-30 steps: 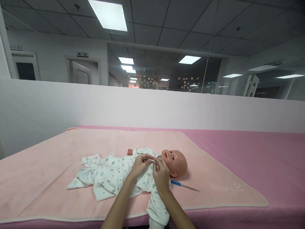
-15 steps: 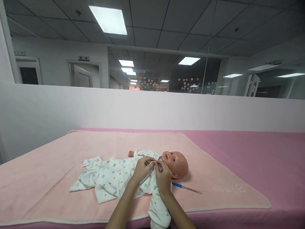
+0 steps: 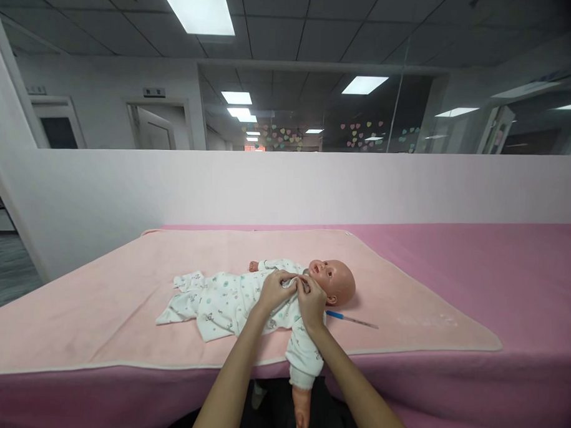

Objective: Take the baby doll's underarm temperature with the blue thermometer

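Currently both hands meet at the upper chest of a baby doll [image 3: 342, 283], which lies face-up on a peach blanket [image 3: 122, 321], head to the R of the view, legs to the L. L hand [image 3: 274, 292] & R hand [image 3: 312, 302] are almost touching, fingers bent, tips pinching the front of its white printed baby outfit [image 3: 226, 298] just below the chin; exact finger placement's too small to tell. Doll's near arm [image 3: 301, 402] hangs over the table edge, forearm bare below the cuff; far hand [image 3: 253, 266] rests on the blanket. Slim blue-ended stick [image 3: 337, 315], poss. a thermometer, lies on the blanket beside the head, near the R hand, untouched. Blanket's spread over a pink table cover [image 3: 489, 277], which shows at the R side, back & front. White partition [image 3: 286, 189] stands behind w/ glass above; heart stickers [image 3: 361, 134] show up there.
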{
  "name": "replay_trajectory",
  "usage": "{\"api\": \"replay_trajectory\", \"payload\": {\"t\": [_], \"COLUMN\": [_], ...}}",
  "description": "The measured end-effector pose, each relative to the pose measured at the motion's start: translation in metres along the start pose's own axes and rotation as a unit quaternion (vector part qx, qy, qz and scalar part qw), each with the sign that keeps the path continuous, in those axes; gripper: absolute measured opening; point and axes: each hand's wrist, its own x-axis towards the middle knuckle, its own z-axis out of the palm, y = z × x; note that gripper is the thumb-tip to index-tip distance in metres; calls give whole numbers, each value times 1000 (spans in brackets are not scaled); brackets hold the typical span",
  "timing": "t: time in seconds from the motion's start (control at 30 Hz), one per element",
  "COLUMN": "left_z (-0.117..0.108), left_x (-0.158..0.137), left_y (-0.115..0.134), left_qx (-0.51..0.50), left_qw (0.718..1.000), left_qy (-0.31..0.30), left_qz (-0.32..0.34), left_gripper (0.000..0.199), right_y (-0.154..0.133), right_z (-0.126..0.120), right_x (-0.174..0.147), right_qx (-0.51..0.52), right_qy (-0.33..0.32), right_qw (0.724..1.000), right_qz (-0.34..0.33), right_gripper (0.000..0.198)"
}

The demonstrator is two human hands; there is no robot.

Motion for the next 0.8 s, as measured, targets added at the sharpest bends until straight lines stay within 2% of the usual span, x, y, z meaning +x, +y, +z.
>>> {"api": "replay_trajectory", "payload": {"t": [0.13,0.43,0.8], "left_z": [1,0,4], "left_x": [-1,-1,2], "left_y": [1,2,-11], "left_qx": [1,45,-7], "left_qw": [1000,999,1000], "left_qy": [24,1,-5], "left_qz": [-8,7,-20], "left_gripper": [22,23,21], "right_y": [0,-8,-9], "right_z": [0,-5,-6], "right_x": [2,2,3], "right_qx": [-3,7,15], "right_qy": [8,4,0], "right_qw": [1000,1000,1000], "right_qz": [2,15,1], "right_gripper": [22,20,20]}}
